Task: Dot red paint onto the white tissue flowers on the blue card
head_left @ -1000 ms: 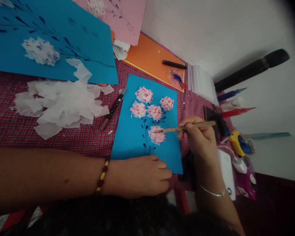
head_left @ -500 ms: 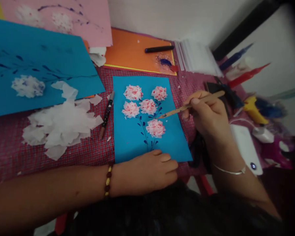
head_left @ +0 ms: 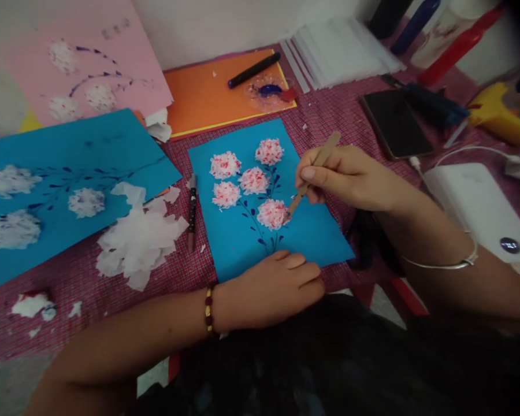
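A cloth-covered bench (head_left: 333,110) carries a large blue sheet (head_left: 108,144) at the left and, before the person, a smaller blue card (head_left: 312,234). The left hand (head_left: 273,289) rests across this card's near edge, fingers loosely curled; I cannot tell whether its grip has hold of anything. The right hand (head_left: 340,176) has its grip closed, thumb against fingers, around a flat wooden stick (head_left: 328,149) slanting down to the right edge of the lowest red-flecked paper flower (head_left: 271,214) on the card.
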`<action>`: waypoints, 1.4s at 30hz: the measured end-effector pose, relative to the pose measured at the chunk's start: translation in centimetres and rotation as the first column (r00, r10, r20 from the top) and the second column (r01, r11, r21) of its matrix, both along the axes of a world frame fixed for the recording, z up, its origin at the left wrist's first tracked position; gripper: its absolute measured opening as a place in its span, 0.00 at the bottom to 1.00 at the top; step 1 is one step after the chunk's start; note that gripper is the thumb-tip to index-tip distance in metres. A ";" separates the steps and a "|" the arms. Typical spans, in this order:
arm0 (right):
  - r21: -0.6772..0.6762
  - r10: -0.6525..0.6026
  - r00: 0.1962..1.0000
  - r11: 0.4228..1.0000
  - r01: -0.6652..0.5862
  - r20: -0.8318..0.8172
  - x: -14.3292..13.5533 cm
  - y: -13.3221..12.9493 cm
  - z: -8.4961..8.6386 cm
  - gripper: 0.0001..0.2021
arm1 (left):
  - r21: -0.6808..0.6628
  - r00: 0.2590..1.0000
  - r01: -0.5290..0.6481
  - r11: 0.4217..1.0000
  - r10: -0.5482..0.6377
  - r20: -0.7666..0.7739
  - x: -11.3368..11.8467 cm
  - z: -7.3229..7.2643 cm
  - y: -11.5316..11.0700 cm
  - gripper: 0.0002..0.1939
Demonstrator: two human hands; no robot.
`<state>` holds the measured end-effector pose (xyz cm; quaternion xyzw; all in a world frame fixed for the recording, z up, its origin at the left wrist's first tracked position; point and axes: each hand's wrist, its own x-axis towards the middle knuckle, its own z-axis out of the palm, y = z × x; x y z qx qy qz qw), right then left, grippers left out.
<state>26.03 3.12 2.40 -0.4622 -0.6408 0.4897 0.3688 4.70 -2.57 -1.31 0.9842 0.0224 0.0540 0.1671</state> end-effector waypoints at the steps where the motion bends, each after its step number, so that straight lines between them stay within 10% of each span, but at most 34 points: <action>1: -0.013 0.011 1.000 1.000 -0.011 -0.014 0.0 0.0 0.0 0.13 | 0.006 1.000 0.003 1.000 -0.003 -0.005 0.0 0.1 0.0 0.05; 14: 0.032 0.040 0.999 0.999 -0.040 -0.024 0.2 0.4 -0.3 0.15 | 0.086 1.000 0.007 0.996 -0.007 0.009 -0.1 0.5 0.2 0.08; 22: 0.017 -0.116 0.933 0.991 0.130 -0.342 0.9 1.4 -1.1 0.16 | 0.353 0.755 0.458 0.816 -0.567 0.330 -3.9 2.7 -3.6 0.14; 26: 0.014 -0.141 0.899 0.987 0.161 -0.415 1.1 1.6 -0.6 0.12 | 0.251 0.837 0.448 0.858 -0.502 0.219 -6.9 2.5 -6.4 0.14; 32: 0.048 -0.186 0.879 0.972 0.230 -0.439 1.5 2.0 -0.4 0.14 | 0.208 0.954 -0.147 0.967 0.083 0.289 -9.4 3.9 -6.6 0.12; 34: 0.061 -0.208 0.870 0.963 0.262 -0.446 1.6 2.1 -0.5 0.14 | 0.198 0.883 -0.434 0.879 0.371 0.289 -10.0 4.1 -5.5 0.08; 37: 0.066 -0.247 0.849 0.948 0.312 -0.466 1.6 2.1 -0.5 0.14 | 0.146 0.603 -0.797 0.586 0.762 0.236 -11.1 2.9 -3.8 0.04; 42: 0.083 -0.307 0.840 0.921 0.381 -0.448 2.0 2.1 -0.3 0.12 | 0.023 0.462 -0.886 0.464 0.876 0.139 -12.7 -0.3 -2.8 0.03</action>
